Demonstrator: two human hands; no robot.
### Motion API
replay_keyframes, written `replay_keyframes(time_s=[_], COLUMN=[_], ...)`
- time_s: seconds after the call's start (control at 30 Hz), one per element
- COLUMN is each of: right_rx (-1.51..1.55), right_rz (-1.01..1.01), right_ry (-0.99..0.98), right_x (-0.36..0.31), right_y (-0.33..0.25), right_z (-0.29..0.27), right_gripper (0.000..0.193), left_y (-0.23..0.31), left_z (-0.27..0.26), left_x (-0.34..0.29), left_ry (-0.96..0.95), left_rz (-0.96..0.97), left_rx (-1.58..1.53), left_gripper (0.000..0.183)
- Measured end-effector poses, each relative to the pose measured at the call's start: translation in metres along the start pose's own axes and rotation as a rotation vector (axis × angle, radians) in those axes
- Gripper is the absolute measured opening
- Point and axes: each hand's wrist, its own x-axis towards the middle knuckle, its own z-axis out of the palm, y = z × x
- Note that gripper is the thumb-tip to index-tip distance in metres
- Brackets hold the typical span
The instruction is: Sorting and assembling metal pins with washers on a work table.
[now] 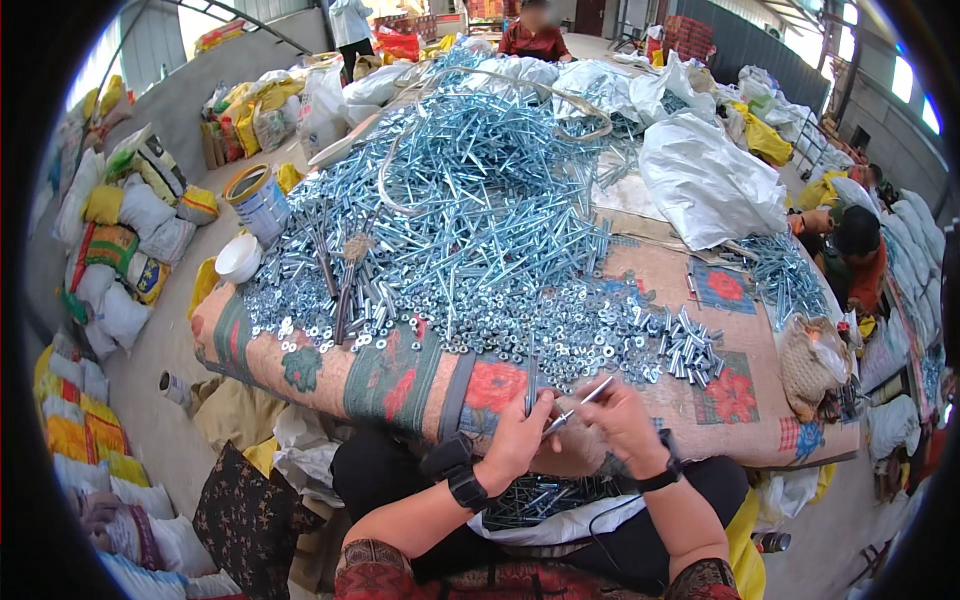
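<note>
My left hand (518, 437) is closed around several long metal bolts (532, 375), some pointing up past the fingers. Just right of it, my right hand (622, 425) pinches another bolt (597, 390), tilted up to the right. Between the hands, a bolt (558, 422) slants from the left fingers; its far end is partly covered. Both hands are above the near table edge. Loose washers and nuts (540, 345) spread just beyond them, with short metal sleeves (690, 345) to the right. Below my hands, an open white sack (555, 533) in my lap holds metal bolts.
A large heap of bolts (480, 160) covers the patterned cloth (640, 270) on the table. A white bowl (239, 258) and a bucket (258, 205) stand at left. White sacks (705, 180) lie at right. Other people (535, 38) sit across and at the right (858, 240).
</note>
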Motion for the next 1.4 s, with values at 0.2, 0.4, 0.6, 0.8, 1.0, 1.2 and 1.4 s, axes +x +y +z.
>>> replay_keyframes(time_s=[0.2,0.4,0.6,0.8,1.0,1.2,1.4], right_rx=[-0.07,0.008,-0.029,0.035,-0.537,-0.147,-0.343], right_rz=[0.061,-0.092,-0.108,-0.169,0.01,-0.196,-0.527], right_ry=[-0.13,-0.152,-0.114,0.021,0.119,-0.025,0.242], right_x=[0.001,0.004,0.001,-0.006,0.002,0.015,0.025], right_y=[-0.006,-0.019,-0.025,-0.029,-0.019,-0.033,-0.009], right_z=[-0.008,-0.025,-0.024,-0.011,-0.029,-0.033,-0.02], right_gripper=[0.012,0.014,0.014,0.016,0.024,0.033,0.029], left_y=[0.022,0.022,0.017,0.015,0.019,0.024,0.02], left_z=[-0.004,-0.012,-0.002,-0.008,0.002,0.007,0.003], left_x=[-0.003,-0.004,-0.008,-0.006,-0.014,-0.01,-0.005], left_ry=[-0.077,-0.397,-0.295,-0.211,0.0,0.006,0.016], left_rz=[-0.184,-0.488,-0.242,-0.38,-0.173,-0.066,-0.162], left_rx=[0.02,-0.052,0.278,-0.063,0.231,0.282,0.26], left_gripper=[0.03,0.031,0.029,0.024,0.023,0.021,0.02])
